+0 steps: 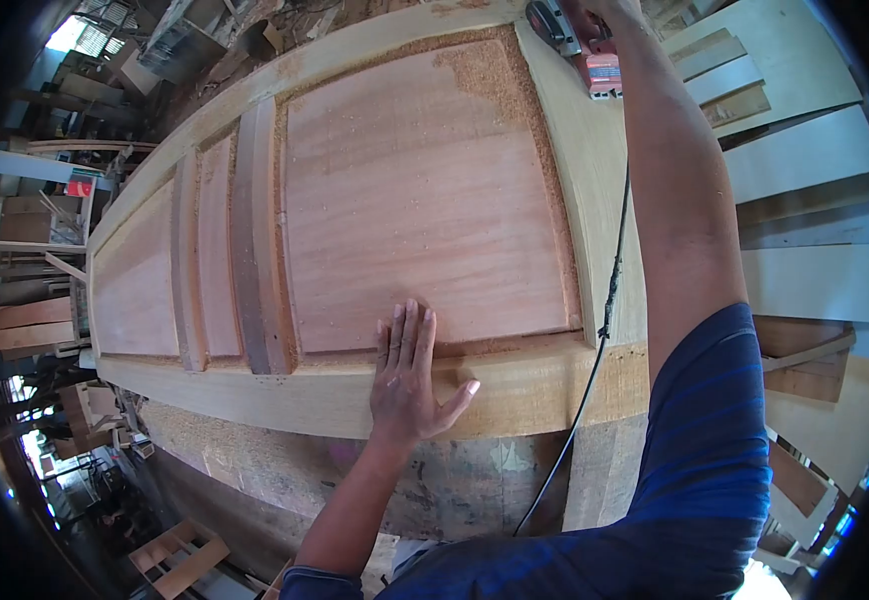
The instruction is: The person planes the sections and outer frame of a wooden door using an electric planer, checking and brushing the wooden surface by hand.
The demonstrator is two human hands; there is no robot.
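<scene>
A large panelled wooden door [425, 190] lies flat, with pale frame rails around reddish panels. My left hand [407, 385] rests flat on its near rail, fingers spread and reaching onto the big panel. At the top edge of the view my right hand [613, 8] is closed on a red and black power planer [600, 70], which sits on the far right part of the frame. My fingers there are partly cut off by the image edge. A black cord [610, 290] runs along the right rail and down over the near edge.
Wood shavings [480, 80] lie in the panel's far corner and along the grooves. A worn workbench [455, 480] supports the door. Boards and sheets [805, 160] lean at the right. Timber pieces [35, 325] and a small wooden frame [180, 560] are at the left.
</scene>
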